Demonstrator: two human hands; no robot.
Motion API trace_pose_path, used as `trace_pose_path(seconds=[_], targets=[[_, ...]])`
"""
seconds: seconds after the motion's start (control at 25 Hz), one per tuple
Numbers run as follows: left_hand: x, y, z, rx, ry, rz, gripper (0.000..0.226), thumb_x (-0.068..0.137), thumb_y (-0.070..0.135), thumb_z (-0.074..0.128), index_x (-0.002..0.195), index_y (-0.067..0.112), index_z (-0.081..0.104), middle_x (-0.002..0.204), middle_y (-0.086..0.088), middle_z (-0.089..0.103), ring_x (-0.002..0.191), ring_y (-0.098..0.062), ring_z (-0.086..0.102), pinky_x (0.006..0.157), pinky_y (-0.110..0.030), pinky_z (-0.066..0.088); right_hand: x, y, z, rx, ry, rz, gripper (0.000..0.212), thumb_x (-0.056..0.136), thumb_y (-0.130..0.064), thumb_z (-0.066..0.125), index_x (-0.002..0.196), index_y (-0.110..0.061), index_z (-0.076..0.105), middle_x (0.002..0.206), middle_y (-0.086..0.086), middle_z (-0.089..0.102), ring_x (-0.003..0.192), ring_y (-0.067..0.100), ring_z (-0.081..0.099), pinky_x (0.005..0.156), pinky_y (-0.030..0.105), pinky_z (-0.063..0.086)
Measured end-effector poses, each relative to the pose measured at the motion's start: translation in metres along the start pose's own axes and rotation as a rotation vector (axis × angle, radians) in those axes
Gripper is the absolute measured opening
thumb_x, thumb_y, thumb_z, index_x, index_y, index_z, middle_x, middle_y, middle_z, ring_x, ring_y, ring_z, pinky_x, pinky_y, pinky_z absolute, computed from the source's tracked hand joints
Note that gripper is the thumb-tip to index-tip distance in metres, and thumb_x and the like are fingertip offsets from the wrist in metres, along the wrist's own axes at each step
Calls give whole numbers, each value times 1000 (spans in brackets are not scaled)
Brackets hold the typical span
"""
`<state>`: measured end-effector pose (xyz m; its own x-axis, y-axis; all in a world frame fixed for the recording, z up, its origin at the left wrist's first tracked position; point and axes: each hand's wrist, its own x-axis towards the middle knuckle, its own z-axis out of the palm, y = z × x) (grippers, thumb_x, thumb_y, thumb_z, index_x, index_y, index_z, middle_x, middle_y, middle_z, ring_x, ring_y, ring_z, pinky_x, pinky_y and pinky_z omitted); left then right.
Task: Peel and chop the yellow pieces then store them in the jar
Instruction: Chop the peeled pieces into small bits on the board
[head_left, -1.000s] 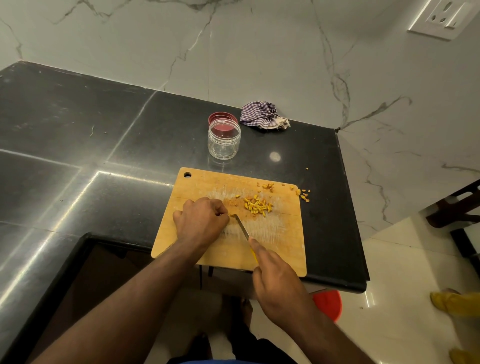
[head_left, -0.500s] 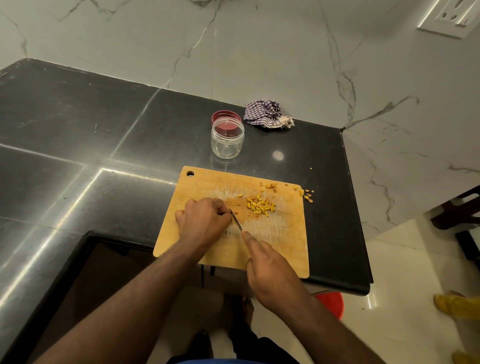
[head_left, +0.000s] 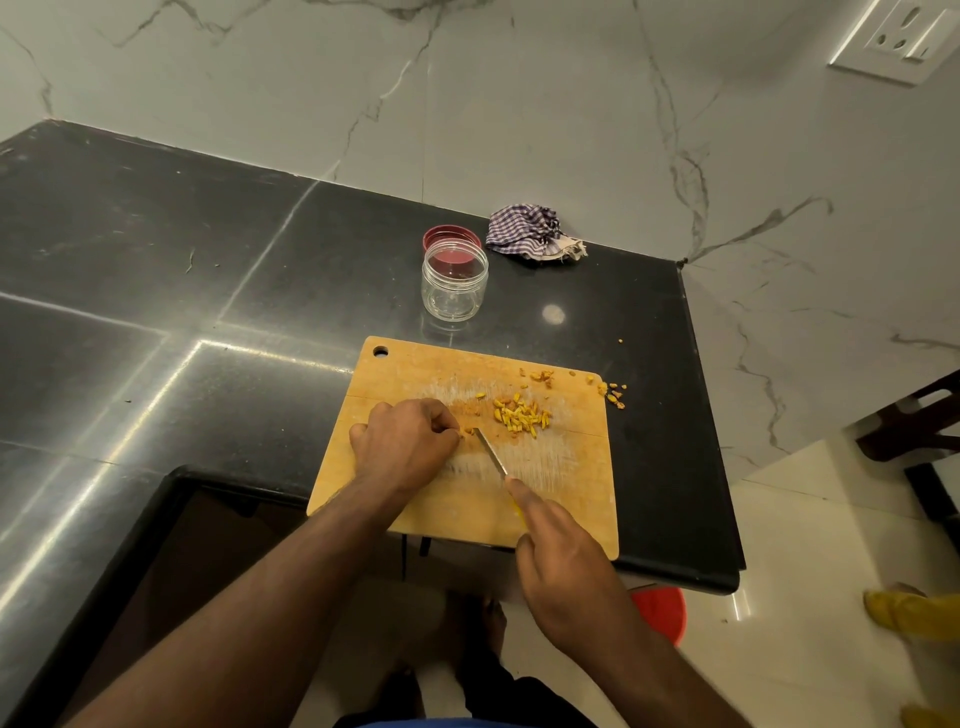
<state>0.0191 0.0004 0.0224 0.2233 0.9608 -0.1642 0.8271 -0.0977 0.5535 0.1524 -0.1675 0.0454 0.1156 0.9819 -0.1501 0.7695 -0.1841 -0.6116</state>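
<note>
Small yellow piece (head_left: 469, 431) pinched at left hand (head_left: 402, 446) fingertips on cutting board (head_left: 563, 512); knife (head_left: 492, 453) tip beside it, gripped by curled right hand (head_left: 563, 569). Chopped pile (head_left: 521, 417) just beyond.

black counter (head_left: 208, 291), cutting board (head_left: 582, 499), jar (head_left: 455, 287), perhaps lid (head_left: 450, 237)

A single head-worn wide-angle camera looked forward and steeply down from above the bench (head_left: 208, 291), close over the cutting board (head_left: 415, 374), with both forearms reaching in from the bottom edge and the marble wall (head_left: 519, 104) behind.
</note>
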Motion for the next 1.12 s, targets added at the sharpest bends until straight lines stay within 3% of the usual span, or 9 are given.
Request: trace_pose_path(seconds=[0.12, 0.2, 0.28, 0.36, 0.48, 0.68, 0.84, 1.12], targets=[[4, -6, -8, -71, -95, 43, 16, 89, 29, 62, 80, 41, 67, 89, 26, 58, 96, -7, 54, 89, -40, 43, 3, -2, -2, 30, 34, 25, 53, 104, -22, 37, 154, -33, 23, 140, -11, 45, 117, 3, 48, 96, 21, 43], [5, -11, -13, -168, -131, 61, 18, 91, 22, 62, 86, 37, 70, 95, 21, 63, 93, -5, 57, 84, -36, 52, 6, -4, 2, 28, 6, 1, 53, 104, -22, 37, 154, -33, 24, 143, -11, 43, 124, 5, 46, 102, 22, 40], [6, -14, -19, -218, -120, 58, 17, 93, 15, 61, 97, 25, 74, 104, 12, 65, 89, -4, 57, 69, -21, 48, 9, -6, 6, 12, -35, -21, 53, 103, -22, 36, 154, -33, 24, 145, -10, 42, 126, 6, 45, 104, 24, 39], [5, -20, -23, -215, -99, 53, 19, 93, 12, 60, 103, 21, 74, 107, 9, 66, 89, -4, 57, 62, -15, 42, 10, -2, 6, 3, -34, 2, 54, 103, -22, 37, 154, -34, 23, 144, -10, 43, 124, 6, 45, 103, 24, 40], [5, -30, -31, -199, -71, 40, 17, 94, 14, 61, 103, 21, 73, 105, 10, 66, 87, -3, 56, 63, -14, 41, 10, 10, 0, 28, 75, 78, 53, 103, -20, 39, 153, -34, 27, 141, -10, 45, 120, 5, 47, 99, 23, 42], [5, -39, -41, -209, -92, 32, 17, 94, 17, 63, 107, 22, 72, 103, 7, 64, 81, -2, 54, 60, -15, 39, 5, 6, 5, 53, 4, 31, 52, 103, -20, 40, 151, -36, 30, 141, -14, 45, 122, -3, 44, 101, 15, 38], [4, -42, -44, -135, -156, 52, 20, 94, 20, 65, 113, 22, 71, 101, 7, 63, 84, -5, 55, 60, -13, 39, 10, 11, -2, 41, 91, 96, 53, 102, -17, 41, 152, -31, 30, 145, -10, 44, 122, -2, 40, 99, 12, 32], [-3, -31, -36, 7, -138, 122, 11, 91, 23, 68, 100, 28, 71, 100, 8, 65, 84, -6, 57, 59, -15, 40, 7, 0, 6, 101, 24, 56, 52, 102, -19, 42, 151, -35, 31, 140, -20, 41, 122, -10, 35, 102, 9, 30]])
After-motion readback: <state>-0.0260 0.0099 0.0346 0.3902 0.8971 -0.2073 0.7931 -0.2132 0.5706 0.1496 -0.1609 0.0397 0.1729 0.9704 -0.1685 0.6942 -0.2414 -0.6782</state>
